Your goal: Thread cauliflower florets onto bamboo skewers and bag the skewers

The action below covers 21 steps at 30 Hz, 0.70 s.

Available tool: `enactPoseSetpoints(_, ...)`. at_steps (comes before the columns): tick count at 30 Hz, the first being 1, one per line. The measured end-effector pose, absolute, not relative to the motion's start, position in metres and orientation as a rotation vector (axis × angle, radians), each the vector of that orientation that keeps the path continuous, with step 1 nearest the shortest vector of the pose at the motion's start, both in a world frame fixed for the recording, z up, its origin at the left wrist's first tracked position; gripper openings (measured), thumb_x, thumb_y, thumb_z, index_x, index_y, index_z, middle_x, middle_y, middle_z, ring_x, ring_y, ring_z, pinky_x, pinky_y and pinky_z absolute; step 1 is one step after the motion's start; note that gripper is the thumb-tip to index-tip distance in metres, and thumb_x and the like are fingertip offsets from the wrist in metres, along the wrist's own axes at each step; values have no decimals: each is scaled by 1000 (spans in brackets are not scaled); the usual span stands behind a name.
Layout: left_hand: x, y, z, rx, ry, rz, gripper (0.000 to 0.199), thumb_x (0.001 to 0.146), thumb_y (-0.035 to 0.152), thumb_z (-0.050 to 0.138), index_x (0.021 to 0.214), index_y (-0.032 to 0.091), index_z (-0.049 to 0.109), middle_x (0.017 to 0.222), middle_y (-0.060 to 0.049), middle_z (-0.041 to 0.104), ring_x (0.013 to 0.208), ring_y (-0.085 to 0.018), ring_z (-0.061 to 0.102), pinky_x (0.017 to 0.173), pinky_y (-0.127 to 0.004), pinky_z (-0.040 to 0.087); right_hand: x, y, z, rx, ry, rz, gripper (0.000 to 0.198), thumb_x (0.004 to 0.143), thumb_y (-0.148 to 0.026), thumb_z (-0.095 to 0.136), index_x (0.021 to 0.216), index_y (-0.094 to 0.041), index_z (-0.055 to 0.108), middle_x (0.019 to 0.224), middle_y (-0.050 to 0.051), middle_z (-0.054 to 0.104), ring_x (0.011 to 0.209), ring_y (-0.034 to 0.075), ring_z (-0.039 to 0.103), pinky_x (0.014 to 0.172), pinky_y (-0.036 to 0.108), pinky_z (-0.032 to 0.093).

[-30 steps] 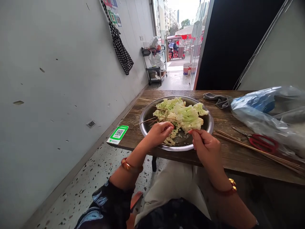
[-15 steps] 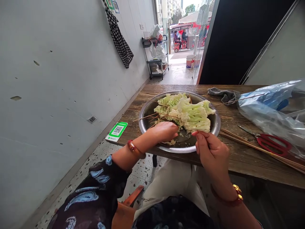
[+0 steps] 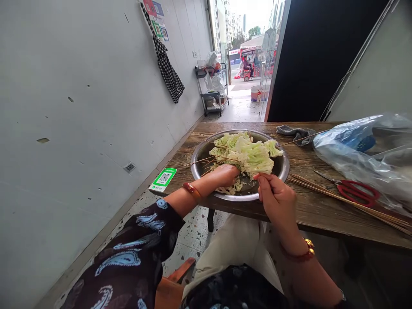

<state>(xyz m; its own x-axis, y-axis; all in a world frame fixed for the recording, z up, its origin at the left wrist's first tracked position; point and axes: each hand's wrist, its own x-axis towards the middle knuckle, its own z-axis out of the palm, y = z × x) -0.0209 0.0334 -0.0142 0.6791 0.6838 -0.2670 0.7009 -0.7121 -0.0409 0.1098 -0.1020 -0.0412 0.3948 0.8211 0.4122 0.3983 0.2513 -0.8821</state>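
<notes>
My left hand [image 3: 228, 175] reaches over the near rim of the metal basin [image 3: 238, 198], knuckles curled beside the cauliflower [image 3: 255, 159]; its fingertips are hidden, so I cannot tell whether they hold anything. My right hand [image 3: 277, 193] is narrow, thumb and forefinger pinched together at the near edge of the cauliflower, though I cannot make out what, if anything, sits between them. The pale green-and-white cauliflower lies heaped in the basin, with small crumbs below it and thin skewers [image 3: 202, 162] poking out to the left; another skewer [image 3: 302, 138] slants away to the right over a grey cloth [image 3: 294, 132]. The basin stands on the dark wooden tabletop [image 3: 317, 221], near the green-and-white QR card [image 3: 164, 179] at its left end. To the right of my right hand lie a bundle of skewers [image 3: 346, 201] and red-handled scissors [image 3: 358, 192], with a clear plastic bag [image 3: 386, 148] just behind them.
</notes>
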Motion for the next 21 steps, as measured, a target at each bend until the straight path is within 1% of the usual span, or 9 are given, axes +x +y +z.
enactPoseSetpoints(3,-23,31,-13,2801,1157,-340,28,73,15,59,98,18,71,103,-10,72,97,-22,65,79,-26,49,109,-101,-42,-1359,-1202,406,34,93,-43,48,94,-19,72,58,-2,58,59,15,56,60,26,41)
enactPoseSetpoints(6,-28,28,-13,2784,1173,-233,22,76,15,53,88,18,72,95,-8,72,90,-20,65,74,-25,47,109,-100,-43,-1364,-1203,386,35,93,-44,47,93,-18,72,63,0,63,60,15,57,60,26,41)
enactPoseSetpoints(8,-31,26,-13,2788,1161,-183,22,76,15,52,87,18,71,94,-8,72,88,-20,65,72,-25,47,109,-99,-43,-1370,-1203,375,36,93,-44,47,94,-18,72,65,1,64,60,15,57,60,26,40)
enactPoseSetpoints(12,-35,26,-17,2822,1073,-205,28,70,10,56,93,20,69,98,-9,72,90,-21,65,72,-25,46,110,-99,-43,-1378,-1203,381,37,93,-45,46,95,-17,72,63,0,63,59,15,55,58,26,39)
enactPoseSetpoints(17,-32,29,-21,2843,1092,-199,19,69,8,57,79,18,69,90,-9,72,89,-23,66,73,-26,45,109,-97,-42,-1386,-1207,372,39,92,-46,47,95,-16,72,59,0,61,55,15,53,56,25,38)
enactPoseSetpoints(21,-33,28,-17,2817,1112,-38,14,74,11,54,76,18,66,87,-9,71,85,-21,65,72,-26,45,109,-98,-41,-1364,-1177,400,39,91,-46,48,95,-16,72,54,-2,56,52,14,50,53,25,37)
